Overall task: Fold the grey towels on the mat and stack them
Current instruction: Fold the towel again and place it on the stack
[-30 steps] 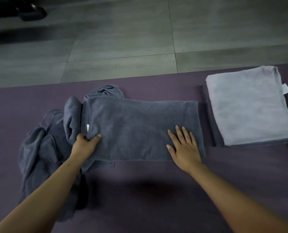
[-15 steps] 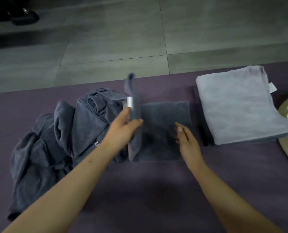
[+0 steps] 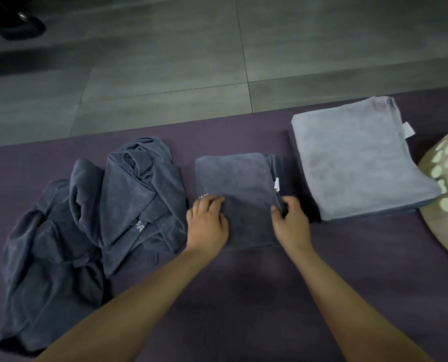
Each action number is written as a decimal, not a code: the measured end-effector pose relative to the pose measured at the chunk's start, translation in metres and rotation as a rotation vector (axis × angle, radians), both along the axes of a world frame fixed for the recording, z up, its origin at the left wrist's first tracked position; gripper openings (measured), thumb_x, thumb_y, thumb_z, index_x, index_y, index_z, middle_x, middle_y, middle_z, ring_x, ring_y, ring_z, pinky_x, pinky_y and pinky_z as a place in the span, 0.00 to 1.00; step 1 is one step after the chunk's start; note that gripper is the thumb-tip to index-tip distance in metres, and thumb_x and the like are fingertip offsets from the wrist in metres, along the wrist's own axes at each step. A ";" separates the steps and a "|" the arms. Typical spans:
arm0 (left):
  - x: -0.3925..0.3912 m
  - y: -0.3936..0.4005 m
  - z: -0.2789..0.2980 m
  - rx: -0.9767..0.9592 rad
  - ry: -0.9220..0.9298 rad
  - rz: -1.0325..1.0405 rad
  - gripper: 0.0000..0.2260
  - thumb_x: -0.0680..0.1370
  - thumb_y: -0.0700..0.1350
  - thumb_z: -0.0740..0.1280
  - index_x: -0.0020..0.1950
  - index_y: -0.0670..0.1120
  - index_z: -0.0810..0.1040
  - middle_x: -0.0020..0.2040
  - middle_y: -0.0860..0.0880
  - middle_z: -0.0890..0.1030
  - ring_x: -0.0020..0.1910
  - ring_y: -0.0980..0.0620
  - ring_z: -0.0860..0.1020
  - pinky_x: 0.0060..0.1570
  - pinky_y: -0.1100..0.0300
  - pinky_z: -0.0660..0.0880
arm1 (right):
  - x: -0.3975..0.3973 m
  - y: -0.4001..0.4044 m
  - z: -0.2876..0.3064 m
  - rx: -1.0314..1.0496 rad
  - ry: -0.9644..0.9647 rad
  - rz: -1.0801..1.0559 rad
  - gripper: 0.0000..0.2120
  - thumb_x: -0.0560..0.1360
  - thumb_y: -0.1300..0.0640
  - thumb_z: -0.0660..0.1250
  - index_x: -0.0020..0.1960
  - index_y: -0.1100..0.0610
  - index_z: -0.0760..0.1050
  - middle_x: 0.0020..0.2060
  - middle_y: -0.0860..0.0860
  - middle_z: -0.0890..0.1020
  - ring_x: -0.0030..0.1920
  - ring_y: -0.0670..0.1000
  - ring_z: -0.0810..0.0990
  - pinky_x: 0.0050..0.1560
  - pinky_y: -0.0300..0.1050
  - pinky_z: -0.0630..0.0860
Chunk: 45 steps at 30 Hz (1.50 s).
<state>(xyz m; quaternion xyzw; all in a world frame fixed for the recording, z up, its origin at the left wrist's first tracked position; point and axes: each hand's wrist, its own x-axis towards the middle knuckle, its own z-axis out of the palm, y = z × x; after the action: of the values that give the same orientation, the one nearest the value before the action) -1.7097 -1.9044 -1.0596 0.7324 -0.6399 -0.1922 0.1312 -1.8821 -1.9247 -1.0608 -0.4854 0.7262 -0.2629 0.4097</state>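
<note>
A dark grey towel, folded into a square, lies on the purple mat in the middle. My left hand rests on its near left part with fingers bent over the left edge. My right hand pinches the layered right edge near the front corner, below a white tag. To the right sits a stack of folded towels, a light grey one on top of darker ones. A heap of crumpled dark grey towels lies to the left.
A cushion with pale spots pokes in at the right edge, touching the stack. Beyond the mat is grey tiled floor. A dark shoe-like object sits at the far left corner.
My left hand carried the towel's left half over onto the right half, turning the long strip into a square. My right hand shifted from pressing flat to pinching the right edge.
</note>
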 end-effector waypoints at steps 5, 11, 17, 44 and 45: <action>0.014 0.002 -0.020 0.219 -0.151 -0.269 0.28 0.83 0.54 0.50 0.78 0.48 0.41 0.78 0.48 0.37 0.76 0.50 0.36 0.74 0.56 0.40 | -0.003 0.018 -0.010 -0.041 0.102 -0.097 0.16 0.79 0.60 0.59 0.66 0.61 0.66 0.55 0.60 0.77 0.50 0.60 0.78 0.42 0.45 0.71; 0.015 -0.004 -0.027 0.340 -0.389 -0.381 0.30 0.81 0.59 0.45 0.76 0.49 0.32 0.75 0.45 0.29 0.74 0.47 0.30 0.74 0.47 0.36 | 0.022 0.006 -0.018 -0.305 0.654 0.319 0.30 0.72 0.57 0.63 0.73 0.57 0.61 0.69 0.59 0.68 0.68 0.62 0.67 0.67 0.58 0.63; 0.014 -0.007 -0.029 0.408 -0.394 -0.394 0.31 0.81 0.60 0.44 0.72 0.50 0.27 0.74 0.46 0.26 0.73 0.47 0.28 0.74 0.45 0.37 | 0.032 -0.057 -0.044 -0.253 0.770 0.808 0.31 0.75 0.41 0.30 0.76 0.49 0.40 0.77 0.49 0.43 0.76 0.52 0.37 0.73 0.50 0.33; 0.041 -0.027 0.054 0.283 1.031 0.358 0.13 0.75 0.42 0.69 0.59 0.46 0.79 0.53 0.47 0.84 0.53 0.47 0.81 0.55 0.53 0.77 | -0.003 -0.019 0.016 -0.032 -0.137 0.100 0.24 0.73 0.50 0.69 0.64 0.59 0.68 0.54 0.52 0.78 0.54 0.52 0.77 0.51 0.43 0.72; 0.039 -0.027 0.065 0.251 1.032 0.324 0.13 0.75 0.43 0.70 0.60 0.47 0.78 0.54 0.48 0.84 0.54 0.48 0.81 0.55 0.53 0.77 | -0.005 -0.020 0.027 -0.076 -0.130 0.113 0.24 0.74 0.50 0.68 0.65 0.58 0.67 0.55 0.51 0.78 0.55 0.52 0.77 0.51 0.42 0.71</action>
<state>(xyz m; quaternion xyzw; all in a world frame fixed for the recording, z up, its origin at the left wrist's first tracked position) -1.6705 -1.9317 -0.9947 0.6422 -0.3443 -0.5781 0.3673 -1.8868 -1.9451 -1.0339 -0.5226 0.6591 -0.2976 0.4517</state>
